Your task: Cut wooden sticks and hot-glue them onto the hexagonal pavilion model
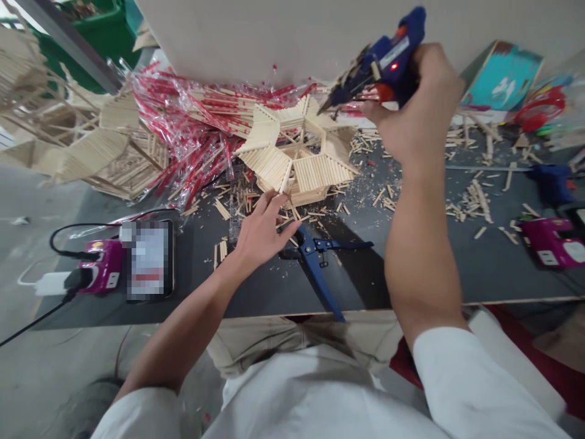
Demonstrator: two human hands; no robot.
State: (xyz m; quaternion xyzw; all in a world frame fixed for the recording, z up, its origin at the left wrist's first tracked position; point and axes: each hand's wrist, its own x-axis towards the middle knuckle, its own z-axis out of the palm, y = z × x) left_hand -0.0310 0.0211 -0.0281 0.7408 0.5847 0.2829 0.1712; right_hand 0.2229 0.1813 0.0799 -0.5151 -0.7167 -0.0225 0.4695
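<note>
My right hand (414, 103) is raised and shut around the grip of a blue hot glue gun (379, 67), its nozzle pointing down-left just above a pale wooden stick model of a hexagonal pavilion (308, 164). A small red light shows on the gun. My left hand (260, 231) reaches up to the model's near corner, with its fingertips pinching a loose wooden stick (286, 178) against the roof edge. Blue-handled pliers (315, 253) lie just right of my left wrist.
Loose sticks and shavings (470, 198) litter the dark table (274, 299). Red-and-clear plastic wrappers (183, 128) lie behind the model, beside a larger stick structure (86, 152). A pixelated phone (148, 259), pink power units (103, 265) and a second blue glue gun (551, 184) also sit there.
</note>
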